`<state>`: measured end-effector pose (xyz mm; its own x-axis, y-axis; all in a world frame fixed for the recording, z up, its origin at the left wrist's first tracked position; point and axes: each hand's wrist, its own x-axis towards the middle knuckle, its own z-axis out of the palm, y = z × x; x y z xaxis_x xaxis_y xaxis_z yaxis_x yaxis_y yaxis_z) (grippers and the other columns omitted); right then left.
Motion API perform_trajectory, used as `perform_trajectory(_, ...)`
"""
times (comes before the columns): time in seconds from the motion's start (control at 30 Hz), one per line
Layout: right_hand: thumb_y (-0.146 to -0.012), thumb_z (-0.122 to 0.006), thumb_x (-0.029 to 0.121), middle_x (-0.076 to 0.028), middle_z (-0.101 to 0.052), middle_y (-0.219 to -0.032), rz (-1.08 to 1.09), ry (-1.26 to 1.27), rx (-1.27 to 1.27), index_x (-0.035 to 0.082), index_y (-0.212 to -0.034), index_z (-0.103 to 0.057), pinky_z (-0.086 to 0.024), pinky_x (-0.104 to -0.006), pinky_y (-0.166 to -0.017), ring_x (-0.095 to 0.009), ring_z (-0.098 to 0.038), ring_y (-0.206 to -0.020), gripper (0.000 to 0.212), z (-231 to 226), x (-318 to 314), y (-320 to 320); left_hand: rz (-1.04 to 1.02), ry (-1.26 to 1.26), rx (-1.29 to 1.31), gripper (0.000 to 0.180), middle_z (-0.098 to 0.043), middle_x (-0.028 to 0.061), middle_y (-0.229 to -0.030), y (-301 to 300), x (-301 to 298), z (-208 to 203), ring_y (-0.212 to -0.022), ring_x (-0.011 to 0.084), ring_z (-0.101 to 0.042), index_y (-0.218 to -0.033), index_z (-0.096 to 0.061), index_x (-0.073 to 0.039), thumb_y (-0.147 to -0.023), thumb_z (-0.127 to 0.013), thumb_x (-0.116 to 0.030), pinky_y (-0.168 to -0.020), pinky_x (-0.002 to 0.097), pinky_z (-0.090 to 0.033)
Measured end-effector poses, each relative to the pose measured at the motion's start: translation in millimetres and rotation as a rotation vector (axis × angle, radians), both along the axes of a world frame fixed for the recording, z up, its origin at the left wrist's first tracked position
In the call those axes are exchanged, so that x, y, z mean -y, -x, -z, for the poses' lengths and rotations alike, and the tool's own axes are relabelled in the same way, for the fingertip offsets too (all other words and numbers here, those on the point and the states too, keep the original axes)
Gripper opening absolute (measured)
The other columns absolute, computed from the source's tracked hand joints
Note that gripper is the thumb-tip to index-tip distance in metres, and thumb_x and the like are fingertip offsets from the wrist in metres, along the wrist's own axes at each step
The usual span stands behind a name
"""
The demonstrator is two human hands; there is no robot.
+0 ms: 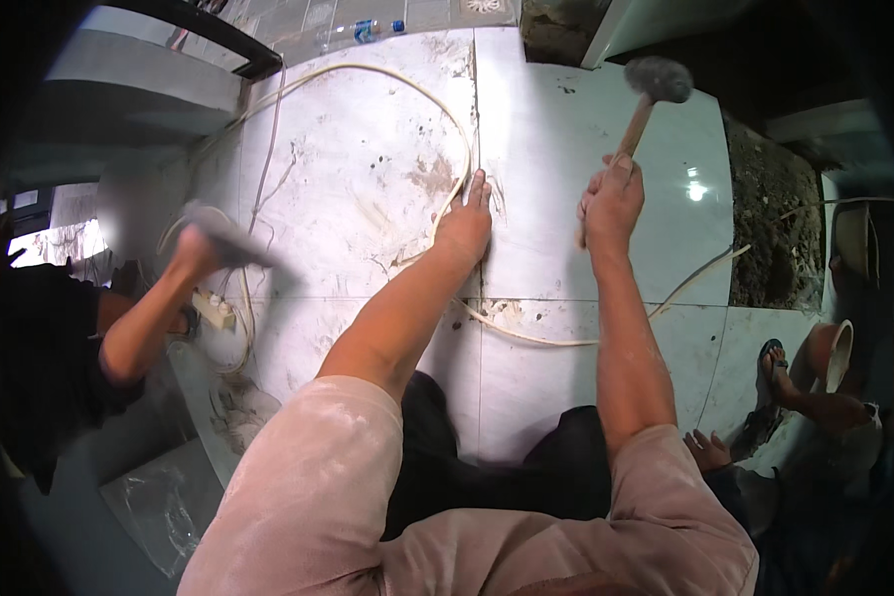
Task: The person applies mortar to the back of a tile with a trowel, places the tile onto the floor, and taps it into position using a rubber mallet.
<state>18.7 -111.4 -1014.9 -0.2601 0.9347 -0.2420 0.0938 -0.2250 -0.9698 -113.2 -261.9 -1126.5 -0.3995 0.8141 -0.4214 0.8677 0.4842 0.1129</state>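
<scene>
My right hand [614, 204] is closed round the wooden handle of a mallet [659, 79], whose dark, rounded head is raised above the right-hand tiles. My left hand [465, 223] lies flat with fingers stretched forward along the joint between two large white floor tiles [358, 199]. It seems to hold nothing. The tile on the right [656, 214] looks cleaner and reflects a lamp; the left one is smeared with dirt. A cream cable [397, 74] loops over the floor and passes by the fingers of my left hand.
At the left, another person's hand [197, 253] moves a blurred flat tool near a power strip [215, 310]. Bare dark soil [775, 219] borders the tiles at right. Beyond it are a sandalled foot [775, 363] and a bucket [836, 356]. A plastic bottle [366, 31] lies far ahead.
</scene>
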Motion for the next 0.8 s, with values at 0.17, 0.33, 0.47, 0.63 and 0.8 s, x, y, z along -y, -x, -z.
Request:
perform_trajectory(0.17,-0.106,-0.043,0.033,-0.029,-0.065,-0.081,-0.25,-0.461,0.574,-0.004,-0.105,-0.053,-0.052,-0.0513,-0.069,-0.047,-0.065,-0.074,0.039,118,-15,4,-0.092,0.008,0.154,0.062,0.003,0.0006,-0.17,-12,-17,-1,-0.151,0.0381,-0.024,-0.159,-0.022,-0.007,-0.099,-0.038,-0.003,-0.107,0.0691,-0.04)
perform_trajectory(0.33,-0.105,-0.045,0.034,-0.033,-0.066,-0.085,-0.357,-0.508,0.535,-0.005,-0.097,-0.056,-0.05,-0.0551,-0.074,-0.052,-0.065,-0.081,0.041,60,21,-13,-0.039,-0.087,0.125,0.062,-0.009,0.0125,-0.169,-6,-4,9,-0.142,0.0464,-0.036,-0.155,-0.027,0.002,-0.095,-0.041,-0.002,-0.106,0.047,-0.049)
perform_trajectory(0.47,-0.105,-0.046,0.034,-0.033,-0.065,-0.081,-0.561,-0.365,0.799,-0.005,-0.098,-0.054,-0.051,-0.0548,-0.072,-0.051,-0.065,-0.08,0.04,45,42,-49,0.027,-0.042,-0.01,0.072,-0.006,0.0096,-0.17,2,0,15,-0.146,0.0462,-0.03,-0.158,-0.022,-0.002,-0.092,-0.051,-0.003,-0.11,0.048,-0.046)
perform_trajectory(0.63,-0.104,-0.049,0.033,-0.033,-0.064,-0.08,-0.604,-0.267,0.939,-0.003,-0.101,-0.054,-0.049,-0.0556,-0.071,-0.051,-0.064,-0.079,0.037,52,89,-140,0.019,0.016,0.06,0.1,-0.005,0.0032,-0.17,-4,-14,-11,-0.148,0.0396,-0.03,-0.16,-0.02,-0.008,-0.08,-0.078,-0.015,-0.113,0.0489,-0.044)
perform_trajectory(0.8,-0.103,-0.05,0.031,-0.032,-0.063,-0.08,-0.665,-0.31,0.693,-0.002,-0.099,-0.053,-0.046,-0.0579,-0.066,-0.053,-0.062,-0.076,0.033,36,126,-176,-0.013,0.094,0.072,0.113,-0.005,0.0021,-0.17,-7,1,-26,-0.147,0.038,-0.032,-0.161,-0.019,-0.01,-0.073,-0.087,-0.025,-0.11,0.0483,-0.046)
